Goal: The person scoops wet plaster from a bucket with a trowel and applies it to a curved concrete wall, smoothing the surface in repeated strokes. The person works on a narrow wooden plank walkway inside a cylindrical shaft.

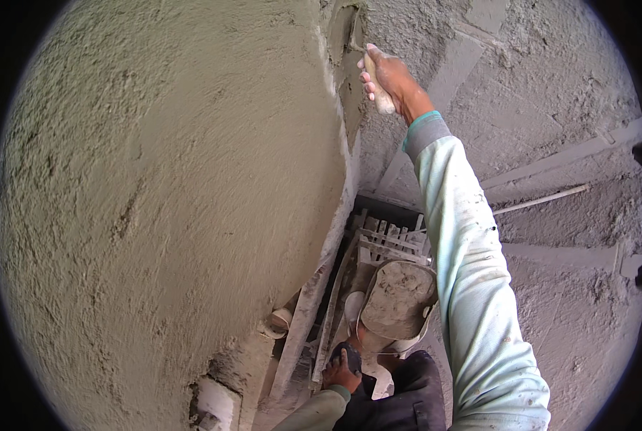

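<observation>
Trowel (pixel 383 103) just past twelve o'clock, right hand's (pixel 395 77) grip closed round its handle.
Best kept nearly flat, pressing evenly along the plastered wall's (pixel 213 179) edge. The tub (pixel 393 263) towards five holds grey mortar (pixel 401 296); left hand (pixel 341 373) at six, hold unclear.

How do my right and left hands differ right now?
The right hand is raised, gripping a pale trowel handle; the left hand is low, near the legs, its grip unclear. The right hand looks larger in view than the left hand. Both are bare beyond long sleeves.
</observation>
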`<move>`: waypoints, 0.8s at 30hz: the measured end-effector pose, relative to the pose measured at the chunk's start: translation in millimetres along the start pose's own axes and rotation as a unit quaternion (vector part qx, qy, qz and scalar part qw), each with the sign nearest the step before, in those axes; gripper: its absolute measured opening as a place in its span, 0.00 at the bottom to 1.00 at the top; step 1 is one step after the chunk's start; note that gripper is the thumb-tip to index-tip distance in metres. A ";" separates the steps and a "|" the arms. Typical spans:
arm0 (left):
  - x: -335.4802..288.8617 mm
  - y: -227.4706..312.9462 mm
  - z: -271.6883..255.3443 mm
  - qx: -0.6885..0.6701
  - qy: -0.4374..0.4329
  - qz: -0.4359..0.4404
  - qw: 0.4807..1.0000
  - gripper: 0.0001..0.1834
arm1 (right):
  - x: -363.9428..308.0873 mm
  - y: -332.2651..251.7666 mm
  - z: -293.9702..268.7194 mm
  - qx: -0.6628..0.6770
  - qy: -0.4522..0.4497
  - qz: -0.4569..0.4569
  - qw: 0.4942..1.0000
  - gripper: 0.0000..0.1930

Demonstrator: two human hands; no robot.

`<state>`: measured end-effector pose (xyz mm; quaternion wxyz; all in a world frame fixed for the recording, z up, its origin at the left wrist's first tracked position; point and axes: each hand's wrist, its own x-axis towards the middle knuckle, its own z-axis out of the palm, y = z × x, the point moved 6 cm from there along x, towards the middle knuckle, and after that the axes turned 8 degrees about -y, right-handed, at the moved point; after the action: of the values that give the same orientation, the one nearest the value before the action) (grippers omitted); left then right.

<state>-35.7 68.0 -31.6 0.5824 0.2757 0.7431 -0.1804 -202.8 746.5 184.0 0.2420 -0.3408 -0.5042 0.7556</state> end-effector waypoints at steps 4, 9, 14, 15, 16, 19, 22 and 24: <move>0.4 -3.9 8.4 -0.004 0.020 0.005 1.000 0.55 | -26.7 -45.0 18.0 -0.121 0.011 -0.065 0.990 0.27; 1.2 2.8 10.7 0.022 0.064 0.032 0.997 0.54 | -73.7 -53.2 44.3 -0.210 0.019 -0.095 0.973 0.26; -9.7 8.2 25.1 0.078 0.059 0.015 0.995 0.53 | -160.7 35.7 45.3 -0.208 -0.061 -0.160 0.963 0.25; -6.6 11.5 26.5 0.078 0.061 0.014 0.995 0.53 | -186.8 69.5 37.7 -0.215 -0.037 -0.186 0.958 0.25; -10.1 10.4 35.4 0.086 0.036 0.006 0.996 0.53 | -218.6 117.2 31.7 -0.187 -0.054 -0.158 0.968 0.25; -10.0 14.1 48.9 0.120 0.020 0.001 0.993 0.54 | -330.4 297.8 19.9 0.220 -0.117 0.121 0.961 0.23; -8.6 15.6 60.1 0.126 0.020 0.006 0.992 0.55 | -452.3 462.6 -19.3 0.068 0.007 0.405 0.912 0.17; -8.4 12.7 71.0 0.134 0.010 0.005 0.991 0.55 | -495.0 521.9 -55.7 -0.325 -0.019 0.400 0.857 0.17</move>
<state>28.0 34.4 -41.1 0.5334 0.3571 0.7166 -0.2729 150.1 233.2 -180.1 -0.2152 -0.5582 -0.5460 0.5865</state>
